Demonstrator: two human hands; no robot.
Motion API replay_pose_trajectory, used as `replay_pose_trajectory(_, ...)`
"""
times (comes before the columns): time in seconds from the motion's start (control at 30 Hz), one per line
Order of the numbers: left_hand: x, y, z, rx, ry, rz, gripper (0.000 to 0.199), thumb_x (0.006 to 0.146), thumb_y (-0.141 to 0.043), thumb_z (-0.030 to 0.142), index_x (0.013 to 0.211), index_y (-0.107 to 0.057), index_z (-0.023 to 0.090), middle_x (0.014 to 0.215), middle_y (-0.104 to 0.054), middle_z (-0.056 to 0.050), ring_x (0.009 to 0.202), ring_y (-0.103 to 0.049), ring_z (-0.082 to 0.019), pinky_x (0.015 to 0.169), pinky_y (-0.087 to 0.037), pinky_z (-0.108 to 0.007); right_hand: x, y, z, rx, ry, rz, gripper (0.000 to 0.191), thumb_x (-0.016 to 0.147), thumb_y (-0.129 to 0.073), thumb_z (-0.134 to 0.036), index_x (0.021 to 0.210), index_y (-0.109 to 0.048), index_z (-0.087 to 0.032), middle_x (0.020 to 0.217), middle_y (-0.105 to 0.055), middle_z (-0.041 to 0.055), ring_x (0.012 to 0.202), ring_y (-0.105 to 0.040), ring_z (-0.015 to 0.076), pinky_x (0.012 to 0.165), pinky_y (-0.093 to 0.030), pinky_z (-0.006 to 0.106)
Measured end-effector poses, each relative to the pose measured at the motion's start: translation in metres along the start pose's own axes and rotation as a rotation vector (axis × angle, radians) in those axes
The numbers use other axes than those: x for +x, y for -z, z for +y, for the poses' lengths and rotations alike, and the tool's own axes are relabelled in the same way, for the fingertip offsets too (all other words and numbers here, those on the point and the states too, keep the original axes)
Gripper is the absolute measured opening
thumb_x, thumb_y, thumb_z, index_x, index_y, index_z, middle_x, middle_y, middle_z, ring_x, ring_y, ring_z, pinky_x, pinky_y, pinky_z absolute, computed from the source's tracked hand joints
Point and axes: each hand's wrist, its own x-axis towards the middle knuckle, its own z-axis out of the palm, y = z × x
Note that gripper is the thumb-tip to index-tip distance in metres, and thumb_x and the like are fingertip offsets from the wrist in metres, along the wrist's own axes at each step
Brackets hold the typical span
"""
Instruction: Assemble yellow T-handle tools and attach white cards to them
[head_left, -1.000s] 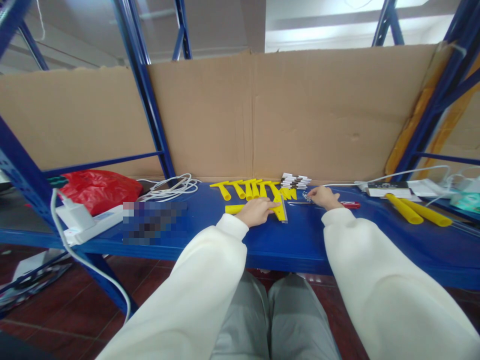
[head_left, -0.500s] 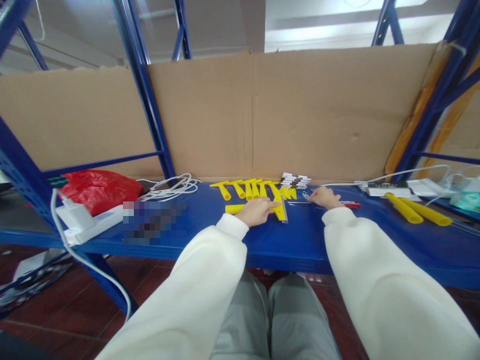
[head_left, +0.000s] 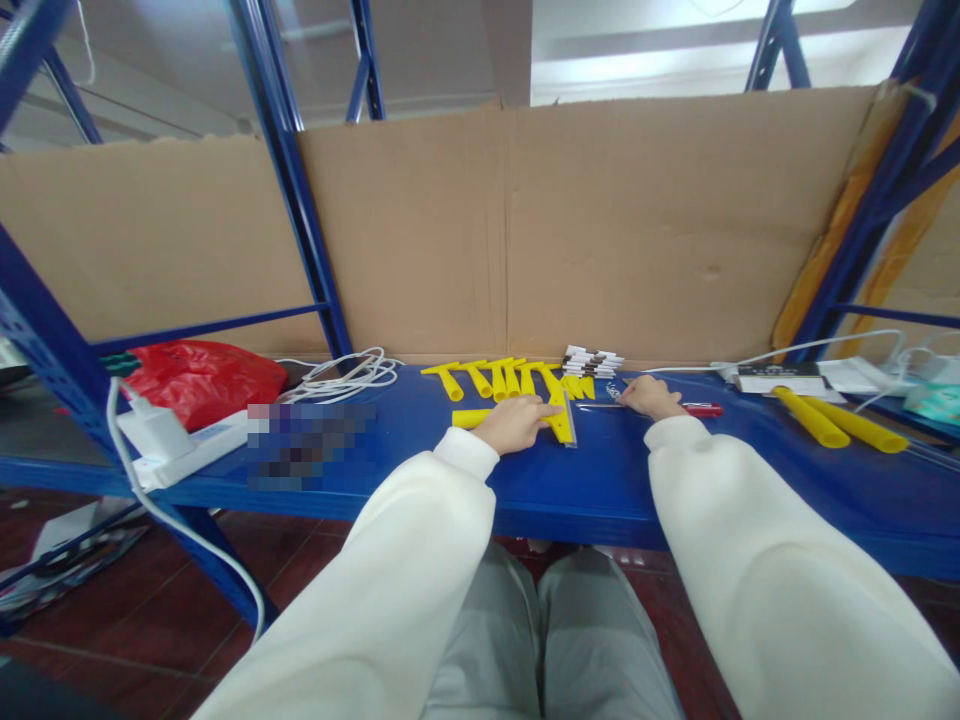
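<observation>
My left hand [head_left: 516,425] is closed around a yellow scraper [head_left: 560,424], which lies flat with its handle to the left and its metal blade edge to the right. My right hand [head_left: 651,396] has its fingertips together at a small pile of tiny metal parts, probably screws [head_left: 613,391]. What those fingers pinch, if anything, is too small to make out. A screwdriver with a red handle [head_left: 703,410] lies under my right hand, its thin shaft showing to the left. Behind the left hand, several yellow scraper bodies [head_left: 480,380] are lined up, beside small yellow pieces [head_left: 577,387].
Black-and-white packets [head_left: 592,361] are stacked by the cardboard wall [head_left: 645,220]. Two yellow tubular handles [head_left: 814,418] lie at right. Leftward are a coiled white cable [head_left: 352,375], a red plastic bag [head_left: 202,380] and a power strip [head_left: 199,450]. Blue posts [head_left: 289,180] frame the shelf.
</observation>
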Motion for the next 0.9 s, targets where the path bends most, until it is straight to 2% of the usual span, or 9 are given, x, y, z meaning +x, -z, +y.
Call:
replay_pose_trajectory(0.13, 0.000, 0.002, 0.002, 0.006, 0.022, -0.022, 0.041, 0.097, -0.051, 0.018, 0.135, -0.065, 0.025, 0.117, -0.070, -0.011, 0.110, -0.068, -0.025, 0.092, -0.053, -0.034, 0.003, -0.001, 0.002, 0.005, 0.007, 0.019, 0.006, 0.072, -0.075, -0.030, 0.073, -0.074, -0.024, 0.090, -0.073, 0.0124, 0.110, -0.062, 0.0384, 0.093, -0.047, 0.060)
replay_pose_trajectory(0.33, 0.000, 0.001, 0.001, 0.008, -0.002, -0.012, 0.043, 0.097, -0.050, 0.017, 0.137, -0.064, 0.024, 0.116, -0.071, -0.011, 0.108, -0.068, -0.024, 0.091, -0.054, -0.033, -0.004, 0.003, -0.003, -0.008, -0.069, -0.011, 0.015, 0.077, -0.073, -0.037, 0.083, -0.076, -0.023, 0.104, -0.073, 0.0138, 0.118, -0.060, 0.0383, 0.099, -0.044, 0.061)
replay_pose_trajectory(0.57, 0.000, 0.002, 0.002, 0.010, -0.001, -0.005, 0.042, 0.097, -0.053, 0.018, 0.137, -0.064, 0.024, 0.115, -0.071, -0.011, 0.108, -0.069, -0.024, 0.092, -0.055, -0.034, -0.002, 0.001, -0.002, 0.018, -0.053, -0.007, 0.013, 0.076, -0.073, -0.032, 0.086, -0.077, -0.024, 0.103, -0.074, 0.0140, 0.116, -0.060, 0.0396, 0.098, -0.043, 0.063)
replay_pose_trajectory(0.9, -0.001, 0.000, 0.002, 0.010, 0.008, 0.009, 0.041, 0.097, -0.055, 0.019, 0.136, -0.065, 0.025, 0.115, -0.071, -0.011, 0.110, -0.069, -0.025, 0.094, -0.054, -0.034, -0.007, 0.005, -0.009, 0.009, -0.099, -0.042, 0.026, 0.075, -0.076, -0.029, 0.101, -0.077, -0.026, 0.117, -0.070, 0.0156, 0.128, -0.052, 0.0440, 0.099, -0.043, 0.064)
